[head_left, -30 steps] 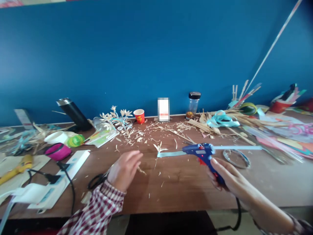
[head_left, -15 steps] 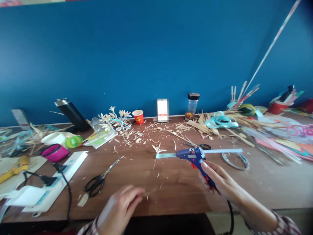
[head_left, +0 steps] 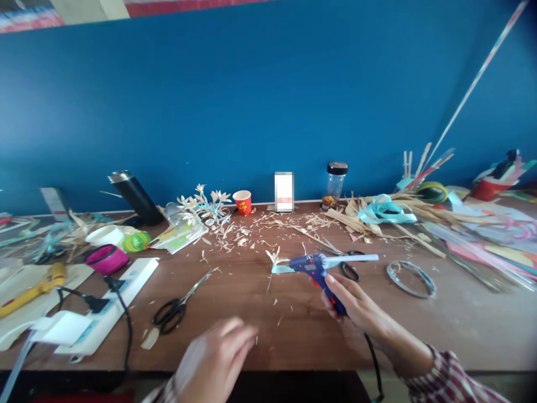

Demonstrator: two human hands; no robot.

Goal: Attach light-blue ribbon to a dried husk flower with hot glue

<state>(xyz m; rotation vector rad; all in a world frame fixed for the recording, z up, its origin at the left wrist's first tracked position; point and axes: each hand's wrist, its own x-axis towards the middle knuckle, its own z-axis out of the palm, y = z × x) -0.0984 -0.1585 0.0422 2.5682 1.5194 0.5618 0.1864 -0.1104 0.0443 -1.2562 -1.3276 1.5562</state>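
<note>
1. Right hand point(head_left: 350, 299): fingers clenched round the blue glue gun point(head_left: 312, 266), hiding its handle, over the desk's point(head_left: 461, 330) middle.
2. Left hand point(head_left: 218, 358), at the front edge, is motion-blurred; I cannot tell its grip.

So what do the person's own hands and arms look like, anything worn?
Both hands are bare, no gloves. The right hand comes out of a long sleeve checked in dark red and white. The left hand is motion-blurred; only a sliver of checked cuff shows at the bottom edge.
</note>
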